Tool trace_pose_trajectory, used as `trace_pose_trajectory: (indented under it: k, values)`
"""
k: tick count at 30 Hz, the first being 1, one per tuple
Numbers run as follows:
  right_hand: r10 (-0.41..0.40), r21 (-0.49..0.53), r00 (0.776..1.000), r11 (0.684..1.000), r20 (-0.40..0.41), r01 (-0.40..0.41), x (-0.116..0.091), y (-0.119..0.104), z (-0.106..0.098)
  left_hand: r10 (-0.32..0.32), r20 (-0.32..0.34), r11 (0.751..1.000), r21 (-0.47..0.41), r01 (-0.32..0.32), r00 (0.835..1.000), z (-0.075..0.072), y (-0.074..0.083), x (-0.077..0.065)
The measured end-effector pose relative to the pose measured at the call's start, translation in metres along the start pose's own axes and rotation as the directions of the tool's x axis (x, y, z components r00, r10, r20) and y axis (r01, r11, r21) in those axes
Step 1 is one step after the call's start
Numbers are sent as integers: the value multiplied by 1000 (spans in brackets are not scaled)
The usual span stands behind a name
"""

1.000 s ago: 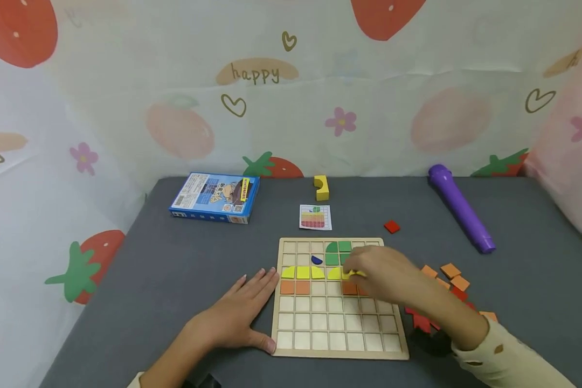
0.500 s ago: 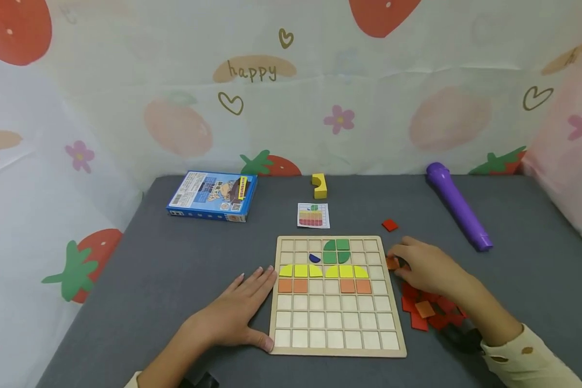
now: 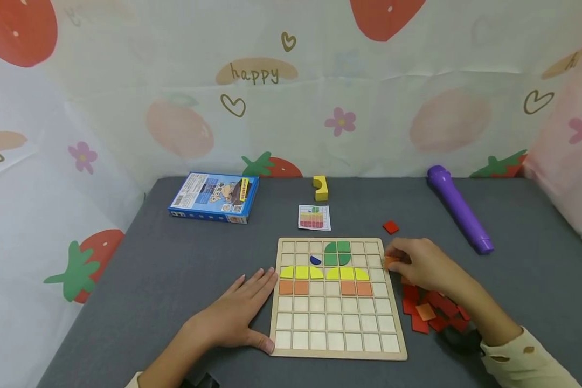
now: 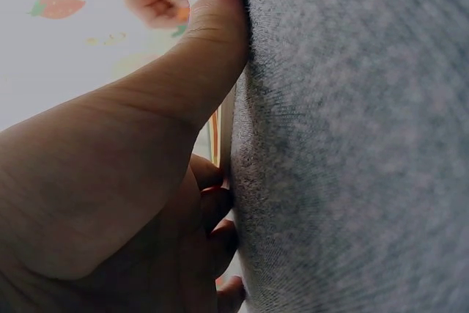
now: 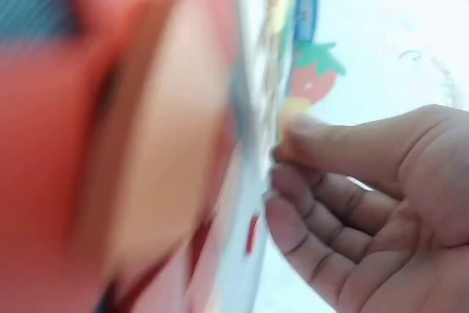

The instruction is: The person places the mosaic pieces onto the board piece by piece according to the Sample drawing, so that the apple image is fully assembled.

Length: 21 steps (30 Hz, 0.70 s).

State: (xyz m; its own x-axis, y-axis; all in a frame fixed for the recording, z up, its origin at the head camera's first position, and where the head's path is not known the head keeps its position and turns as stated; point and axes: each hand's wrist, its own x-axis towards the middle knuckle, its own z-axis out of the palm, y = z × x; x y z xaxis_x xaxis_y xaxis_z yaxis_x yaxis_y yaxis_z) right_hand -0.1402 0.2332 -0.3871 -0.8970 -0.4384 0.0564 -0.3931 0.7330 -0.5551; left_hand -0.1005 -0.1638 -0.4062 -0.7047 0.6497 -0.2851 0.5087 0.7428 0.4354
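Note:
A wooden grid board (image 3: 339,351) lies on the grey table, with green, yellow, orange and blue pieces in its upper rows. My left hand (image 3: 237,315) rests flat at the board's left edge, thumb and fingertips touching it. Off the board's right edge, my right hand (image 3: 419,264) pinches an orange square tile (image 3: 390,261) between thumb and fingers; the right wrist view shows it partly hidden by the thumb (image 5: 330,141). Under the right forearm lies a pile of red tiles (image 3: 434,310), an orange tile (image 3: 424,311) among them.
Behind the board lie a small pattern card (image 3: 314,217), a yellow notched block (image 3: 320,188) and a blue box (image 3: 214,197). A purple microphone-shaped thing (image 3: 459,209) is at the back right. One red tile (image 3: 390,227) lies apart beyond the board's top right corner.
My right hand has left the board's orange row, moved right to the loose tiles and picked up an orange tile, now lifted slightly toward the board. The left hand stays in place.

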Motion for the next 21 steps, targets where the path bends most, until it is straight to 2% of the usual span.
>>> trace_pose_trajectory:
  k: [3,7,9,11,13,17,19,21]
  values:
    - [-30,47,999,998,-20,31,7,-18,7,5,3,1000,-6,-5,1000,0,1,0]
    - [-115,156,992,982,59,105,26,-49,28,12,2,1000,-12,-12,1000,-1,2,0]
    - [-172,173,981,973,92,155,35,-63,43,13,0,1000,-11,-13,1000,-1,2,0]
    - [-209,141,973,971,96,194,41,-73,55,15,2,1000,-12,-15,1000,0,1,0]
    - [-208,67,975,977,71,204,46,-81,65,14,4,1000,-9,-14,1000,0,1,1]
    - [-146,-62,989,987,9,146,51,-88,73,7,0,1000,-7,-7,1000,1,0,1]
    - [-136,-78,991,988,9,136,52,-89,74,4,-3,1000,-6,-4,1000,1,0,1]
    - [-182,-76,983,980,31,184,49,-89,76,7,-3,1000,-7,-7,1000,1,-1,1]
